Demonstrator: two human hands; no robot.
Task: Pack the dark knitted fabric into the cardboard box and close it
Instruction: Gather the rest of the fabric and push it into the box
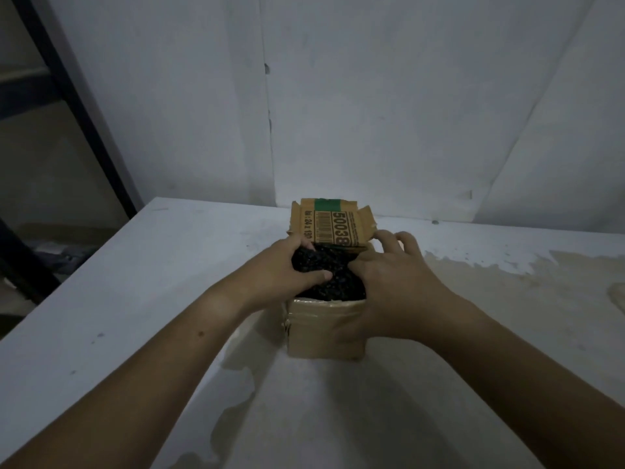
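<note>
Counter (135, 299): carries the cardboard box (324, 330), upright, near wall taped.
Dark knitted fabric (338, 279): bunched in the open top, bulging above the rim.
Left hand (287, 265): grip curled round the fabric, likely stuffing it down.
Right hand (389, 282): grip spread, steadying the far-right rim.
Far flap (329, 225): raised, keeping the mouth open.

The cardboard box (324, 328) stands mid-table (118, 299); the fabric (333, 277) sits in it; its flap (329, 226) rises at the far side.
</note>
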